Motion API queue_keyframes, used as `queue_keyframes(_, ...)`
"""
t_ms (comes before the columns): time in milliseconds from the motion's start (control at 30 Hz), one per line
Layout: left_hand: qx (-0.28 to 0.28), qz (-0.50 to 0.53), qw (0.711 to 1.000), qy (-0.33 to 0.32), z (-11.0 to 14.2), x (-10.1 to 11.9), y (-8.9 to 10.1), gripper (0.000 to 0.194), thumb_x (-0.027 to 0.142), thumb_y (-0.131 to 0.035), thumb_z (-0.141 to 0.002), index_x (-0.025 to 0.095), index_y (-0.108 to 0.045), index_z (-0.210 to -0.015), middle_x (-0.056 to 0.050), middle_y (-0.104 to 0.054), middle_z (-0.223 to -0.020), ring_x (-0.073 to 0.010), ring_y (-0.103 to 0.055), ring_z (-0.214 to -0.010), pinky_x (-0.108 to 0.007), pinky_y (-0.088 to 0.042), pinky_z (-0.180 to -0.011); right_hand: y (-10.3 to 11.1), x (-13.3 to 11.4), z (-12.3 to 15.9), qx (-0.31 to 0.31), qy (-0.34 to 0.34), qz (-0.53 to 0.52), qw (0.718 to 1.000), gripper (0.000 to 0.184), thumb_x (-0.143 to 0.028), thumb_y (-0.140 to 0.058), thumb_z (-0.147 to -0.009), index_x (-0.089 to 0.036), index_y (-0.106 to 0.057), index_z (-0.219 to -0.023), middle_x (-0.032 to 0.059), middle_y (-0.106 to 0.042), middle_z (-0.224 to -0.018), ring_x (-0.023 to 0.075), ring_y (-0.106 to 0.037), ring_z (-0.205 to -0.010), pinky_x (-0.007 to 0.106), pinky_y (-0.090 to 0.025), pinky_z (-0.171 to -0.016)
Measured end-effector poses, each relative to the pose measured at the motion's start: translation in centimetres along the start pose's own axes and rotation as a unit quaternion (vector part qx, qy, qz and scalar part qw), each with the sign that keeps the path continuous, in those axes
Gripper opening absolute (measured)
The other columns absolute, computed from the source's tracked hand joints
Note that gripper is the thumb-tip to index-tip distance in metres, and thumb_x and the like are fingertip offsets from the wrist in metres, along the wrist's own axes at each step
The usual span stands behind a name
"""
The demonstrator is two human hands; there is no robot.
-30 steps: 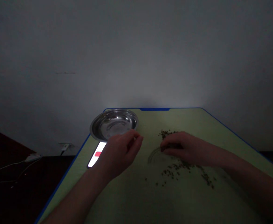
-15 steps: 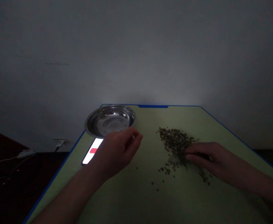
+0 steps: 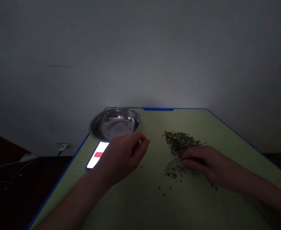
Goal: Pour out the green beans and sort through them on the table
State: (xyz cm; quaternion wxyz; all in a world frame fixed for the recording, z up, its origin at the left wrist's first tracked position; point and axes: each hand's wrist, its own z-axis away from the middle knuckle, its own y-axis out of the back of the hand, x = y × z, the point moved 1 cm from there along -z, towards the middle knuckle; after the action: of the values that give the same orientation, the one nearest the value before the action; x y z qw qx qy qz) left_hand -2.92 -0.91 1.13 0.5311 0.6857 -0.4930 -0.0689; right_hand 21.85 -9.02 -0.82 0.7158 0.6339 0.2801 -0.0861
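Note:
My right hand (image 3: 199, 159) is closed in a pinch at the near side of a spread pile of small dark seeds or grains (image 3: 178, 140). From its fingertips a faint, see-through thing with a curved rim (image 3: 171, 164) reaches left over the table; its kind is too dim to tell. My left hand (image 3: 128, 151) hovers by the near rim of a shiny metal bowl (image 3: 117, 126), thumb and forefinger brought together. Whatever may be between those fingertips is too small or dark to see. Loose grains (image 3: 171, 175) lie scattered in front of the pile.
A lit phone (image 3: 98, 155) with a white and red screen lies beneath my left wrist, beside the bowl. The pale green table (image 3: 140, 204) has a blue edge and stands against a grey wall. Cables and a plug (image 3: 63, 147) are off to the left.
My right hand has shifted left along the near side of the pile, and the see-through thing has moved left with it. My left hand stays almost in place.

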Motion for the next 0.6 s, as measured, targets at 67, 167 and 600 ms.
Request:
queue_keyframes(67, 0.0, 0.0, 1.0, -0.001, 0.0, 0.0, 0.1, 0.022, 0.029, -0.044, -0.091, 0.017, -0.055, -0.076, 0.006, -0.05, -0.053, -0.0076, -0.044, -0.047, -0.023, -0.027, -0.049, -0.1, 0.0, 0.1, -0.004, -0.004, -0.002, 1.0, 0.027, -0.038, -0.045, -0.092, -0.023, -0.065, -0.083, 0.0002, -0.066, -0.077, 0.0147, -0.059, -0.072, 0.029, -0.042, -0.065)
queue_keyframes(167, -0.008, -0.002, 1.0, 0.001, 0.0, 0.0, 0.1, 0.022, 0.029, -0.044, -0.091, 0.018, -0.056, -0.076, 0.006, -0.051, -0.053, -0.0078, -0.045, -0.047, -0.023, -0.027, -0.049, -0.2, 0.1, 0.3, -0.006, -0.012, -0.004, 1.0, 0.027, -0.04, -0.044, -0.092, -0.023, -0.064, -0.084, 0.0004, -0.066, -0.079, 0.0149, -0.059, -0.074, 0.029, -0.043, -0.066)
queue_keyframes(600, -0.021, -0.01, 1.0, 0.009, 0.1, -0.1, 0.0, 0.024, 0.032, -0.043, -0.091, 0.018, -0.056, -0.077, 0.005, -0.051, -0.054, -0.0087, -0.044, -0.048, -0.024, -0.026, -0.05, -0.3, 0.5, 1.4, 0.003, -0.032, -0.034, 0.999, 0.025, -0.039, -0.045, -0.092, -0.024, -0.065, -0.087, 0.0003, -0.066, -0.079, 0.0143, -0.059, -0.072, 0.027, -0.043, -0.063)
